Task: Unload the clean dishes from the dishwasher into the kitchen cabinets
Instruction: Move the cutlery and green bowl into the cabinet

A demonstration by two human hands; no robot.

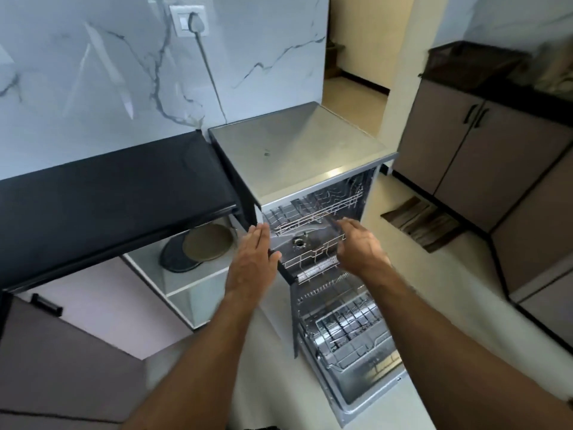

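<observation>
Dishwasher (297,156): centre frame, steel-topped, door dropped open toward lower right.
Lower rack (347,333): lower centre-right, pulled out over the door; no dishes visible in it.
Upper rack (310,243): centre, wire, partly drawn out, appears bare. Judged light, stiff, free-rolling; best taken at the front rail, both sides.
Round plates (198,246): left of centre, leaning in an open cabinet.
Left hand (252,259): fingers straight, together, beside the rack's left corner, holding nothing.
Right hand (359,243): fingers relaxed at the rack's right edge; contact cannot be told.
</observation>
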